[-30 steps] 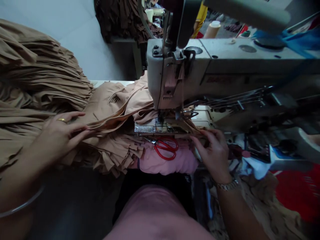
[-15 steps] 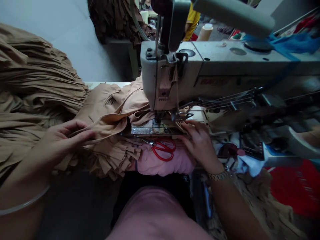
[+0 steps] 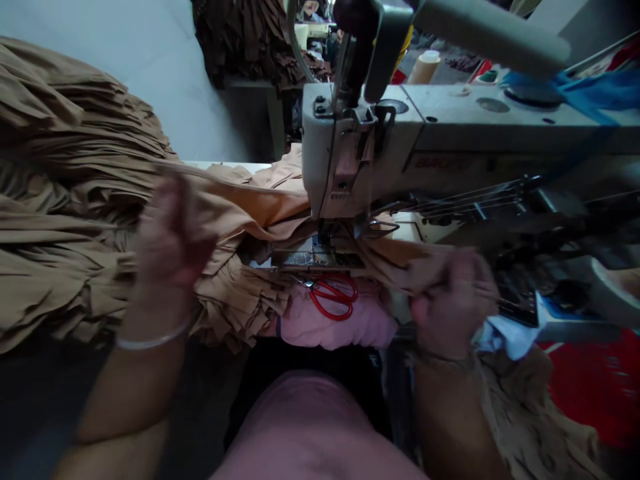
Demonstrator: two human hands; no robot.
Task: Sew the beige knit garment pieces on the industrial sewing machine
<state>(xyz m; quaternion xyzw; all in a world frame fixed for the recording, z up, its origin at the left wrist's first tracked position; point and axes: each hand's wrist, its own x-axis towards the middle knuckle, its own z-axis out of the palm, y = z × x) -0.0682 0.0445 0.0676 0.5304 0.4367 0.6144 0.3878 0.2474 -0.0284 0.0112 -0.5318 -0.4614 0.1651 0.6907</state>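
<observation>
A tan piece of fabric (image 3: 240,200) runs under the needle of the sewing machine (image 3: 325,157), stretched out to both sides. Blurred by motion, my left hand (image 3: 170,230) is raised to the left of the machine and closed on that fabric, with its fingertips partly smeared. On the right, my right hand (image 3: 455,300) is closed around the fabric's other end, pulled out past the presser foot. Red-handled scissors (image 3: 333,297) lie on pink cloth (image 3: 340,327) over my lap, just below the metal needle plate (image 3: 300,259).
Stacked tan fabric pieces (image 3: 90,127) fill the left side. Behind stands a pile of dark brown fabric (image 3: 245,40). A thread cone (image 3: 424,67) is behind the machine arm. A dark phone-like object (image 3: 520,308) and a red item (image 3: 590,387) are at right.
My left hand has risen and turned, lifting the fabric. My right hand has moved right, away from the presser foot, drawing the fabric out with it. The view has shifted slightly.
</observation>
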